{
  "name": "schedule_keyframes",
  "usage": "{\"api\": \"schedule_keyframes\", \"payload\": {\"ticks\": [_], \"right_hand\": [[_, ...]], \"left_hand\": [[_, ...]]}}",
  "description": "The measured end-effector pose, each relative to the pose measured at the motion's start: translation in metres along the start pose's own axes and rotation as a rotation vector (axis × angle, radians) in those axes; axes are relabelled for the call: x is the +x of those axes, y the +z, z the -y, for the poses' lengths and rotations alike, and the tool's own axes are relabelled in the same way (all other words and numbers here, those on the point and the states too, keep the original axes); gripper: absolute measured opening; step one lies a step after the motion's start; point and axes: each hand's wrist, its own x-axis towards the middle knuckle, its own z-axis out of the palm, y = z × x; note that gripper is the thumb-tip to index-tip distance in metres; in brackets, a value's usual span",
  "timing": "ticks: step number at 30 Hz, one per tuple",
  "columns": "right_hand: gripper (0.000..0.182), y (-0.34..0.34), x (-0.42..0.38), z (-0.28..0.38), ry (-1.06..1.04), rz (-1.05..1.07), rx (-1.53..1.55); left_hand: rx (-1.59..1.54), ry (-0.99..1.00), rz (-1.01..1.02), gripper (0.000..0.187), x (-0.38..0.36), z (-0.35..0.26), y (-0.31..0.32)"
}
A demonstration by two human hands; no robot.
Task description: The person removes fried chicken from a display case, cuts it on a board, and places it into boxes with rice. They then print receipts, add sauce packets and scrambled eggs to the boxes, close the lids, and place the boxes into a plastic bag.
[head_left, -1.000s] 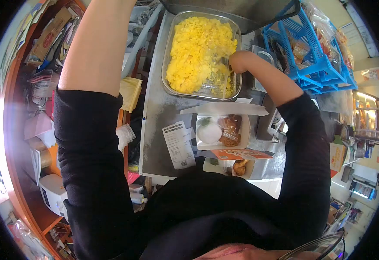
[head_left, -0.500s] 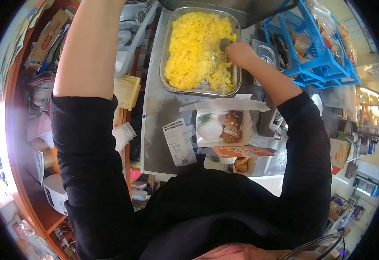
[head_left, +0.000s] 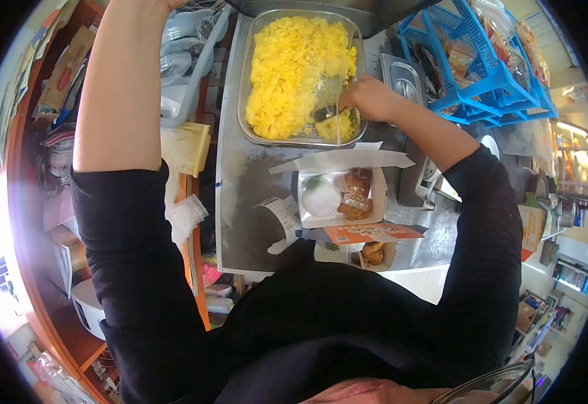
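Note:
My right hand point(head_left: 368, 97) is closed around the handle of a dark-headed spoon point(head_left: 323, 113), at the right side of a clear rectangular pan point(head_left: 241, 111). The spoon's head dips into fluffy yellow scrambled egg point(head_left: 294, 67), which fills most of the pan; the lower right part is thinner and shows the bottom. My left arm reaches up past the top edge, and only a sliver of my left hand point(head_left: 171, 3) shows, its fingers out of frame. Above the pan hangs a dark panel or lid point(head_left: 338, 13).
Nearest me sits an open paper box point(head_left: 378, 195) with rice point(head_left: 321, 200) and fried chicken point(head_left: 354, 212). A second box point(head_left: 388, 259), orange card point(head_left: 368, 233) and curled receipt point(head_left: 284, 219) lie close by. Blue baskets point(head_left: 469, 84) stand right, a tub of plastic lids point(head_left: 216, 54) left.
My right hand and the spoon have moved down and left through the egg. My left arm has shifted left. The receipt, flat before, has curled up.

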Motion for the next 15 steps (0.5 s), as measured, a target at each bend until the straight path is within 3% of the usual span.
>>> {"api": "schedule_keyframes", "payload": {"ticks": [5, 8, 10, 15], "right_hand": [[0.034, -0.002, -0.012, 0.010, -0.179, -0.004, 0.018], [0.024, -0.006, -0.012, 0.007, -0.180, 0.115, 0.028], [0.019, -0.006, -0.013, 0.014, -0.151, 0.077, 0.091], [0.034, -0.009, -0.011, 0.028, -0.022, 0.064, 0.129]], "left_hand": [[-0.040, -0.005, 0.026, 0.032, 0.003, 0.001, -0.001], [-0.033, 0.000, 0.023, 0.031, 0.001, 0.001, -0.002], [-0.043, 0.001, 0.027, 0.030, 0.001, 0.001, -0.003], [-0.042, 0.003, 0.027, 0.029, 0.000, 0.001, -0.003]]}}
